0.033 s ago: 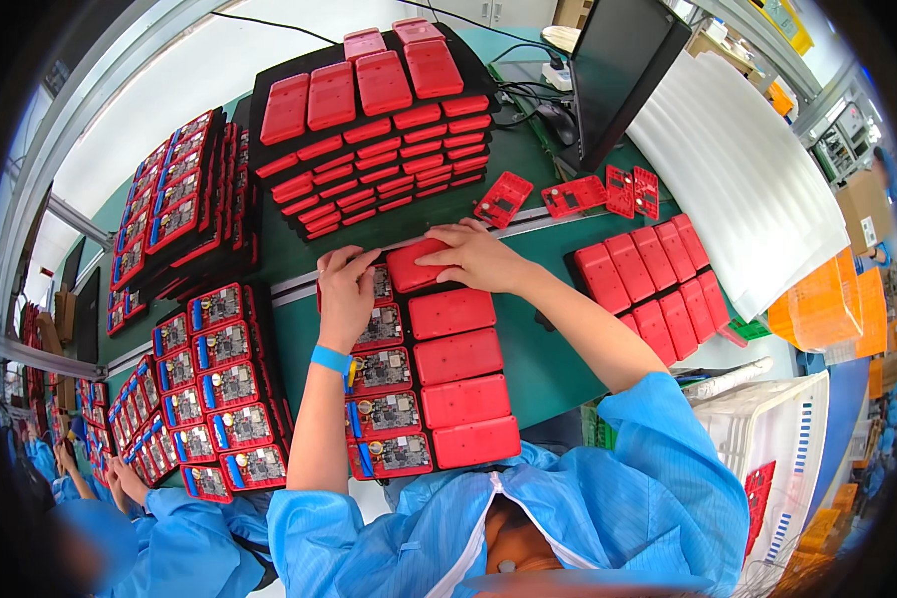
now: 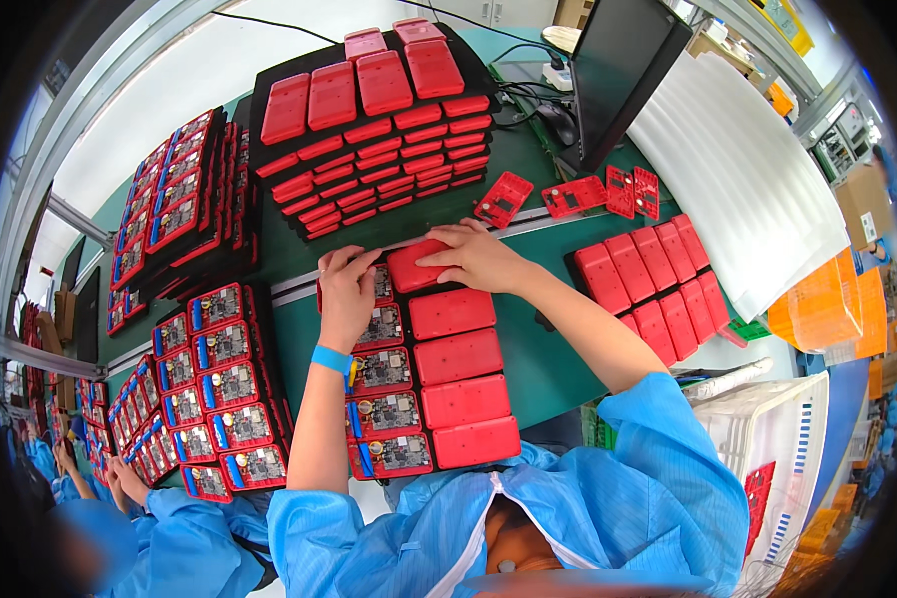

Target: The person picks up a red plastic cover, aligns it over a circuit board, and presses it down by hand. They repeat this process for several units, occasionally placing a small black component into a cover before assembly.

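Resting over the work in the head view, two bare hands meet at the far end of a column of four red covers [image 2: 465,401], the landmark here. Nothing visibly differs from the picture an instant earlier; the handling appears to stand at the same point, with one further cover not yet let go.

That fifth red cover [image 2: 409,269] lies just beyond the column, turned slightly out of line with it. The right hand [image 2: 480,261] grasps it, thumb across its face and fingers near its far edge. The left hand [image 2: 343,299] bends over to the left of the column's far end, fingers curled and partly hiding a case; whether they grip or merely touch it, I cannot tell.

Directly left of the column run open red cases [image 2: 380,370] holding circuit boards and blue strips; farther left are rows of similar board-filled cases [image 2: 231,381]. Beyond the column rises a tall stack of red covers [image 2: 367,131]. Beyond it to the right lie four open red shells [image 2: 575,197], near a black monitor [image 2: 623,85]. Well right of the column sits another batch of red covers [image 2: 646,251].
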The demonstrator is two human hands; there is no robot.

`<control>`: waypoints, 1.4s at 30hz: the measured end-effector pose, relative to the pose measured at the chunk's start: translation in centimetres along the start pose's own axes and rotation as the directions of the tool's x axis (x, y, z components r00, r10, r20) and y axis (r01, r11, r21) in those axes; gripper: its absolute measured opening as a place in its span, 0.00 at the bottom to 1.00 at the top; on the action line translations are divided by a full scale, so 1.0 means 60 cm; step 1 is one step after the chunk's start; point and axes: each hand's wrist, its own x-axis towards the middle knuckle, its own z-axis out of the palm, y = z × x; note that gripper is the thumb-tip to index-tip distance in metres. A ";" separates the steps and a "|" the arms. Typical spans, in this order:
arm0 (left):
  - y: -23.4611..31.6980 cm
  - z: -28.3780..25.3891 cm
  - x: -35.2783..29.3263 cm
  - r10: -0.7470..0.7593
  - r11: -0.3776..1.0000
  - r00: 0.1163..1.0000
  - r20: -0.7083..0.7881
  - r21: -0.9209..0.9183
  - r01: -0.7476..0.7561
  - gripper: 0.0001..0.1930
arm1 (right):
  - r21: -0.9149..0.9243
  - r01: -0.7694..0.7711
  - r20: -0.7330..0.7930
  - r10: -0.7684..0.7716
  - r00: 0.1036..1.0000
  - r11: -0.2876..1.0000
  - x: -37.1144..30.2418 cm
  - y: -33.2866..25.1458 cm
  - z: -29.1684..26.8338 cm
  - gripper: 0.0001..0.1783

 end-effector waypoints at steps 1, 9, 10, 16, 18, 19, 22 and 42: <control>0.001 0.003 -0.001 -0.011 1.000 1.000 0.009 -0.023 0.011 0.15 | 0.003 -0.001 0.002 0.001 1.000 1.000 -0.002 0.000 0.002 0.23; 0.005 0.020 -0.004 0.042 0.999 0.997 0.061 -0.004 -0.042 0.15 | -0.074 -0.050 0.055 0.054 0.997 0.996 -0.008 -0.016 -0.003 0.23; 0.004 0.023 -0.006 0.036 0.999 0.997 0.075 -0.011 -0.035 0.15 | -0.073 -0.048 0.056 0.052 0.997 0.996 -0.007 -0.018 -0.004 0.23; 0.009 0.041 -0.011 -0.088 0.993 0.979 0.185 0.089 0.073 0.21 | -0.104 -0.062 0.124 0.075 0.989 0.993 -0.010 -0.017 -0.004 0.24; 0.008 0.041 -0.006 -0.088 0.991 0.973 0.211 0.122 0.063 0.21 | -0.146 -0.049 0.093 0.063 0.994 0.988 -0.015 -0.013 0.001 0.25; 0.007 0.040 -0.004 -0.092 0.986 0.967 0.238 0.155 0.056 0.22 | -0.145 -0.048 0.094 0.062 0.994 0.988 -0.016 -0.013 0.001 0.25; 0.004 0.035 0.003 -0.122 0.976 0.953 0.277 0.206 0.065 0.22 | -0.142 -0.070 0.099 0.084 0.992 0.987 -0.017 -0.014 -0.001 0.25; 0.018 0.037 -0.002 -0.119 0.977 0.952 0.281 0.204 0.062 0.23 | 0.002 -0.029 0.025 0.029 0.999 1.000 -0.031 0.018 0.016 0.26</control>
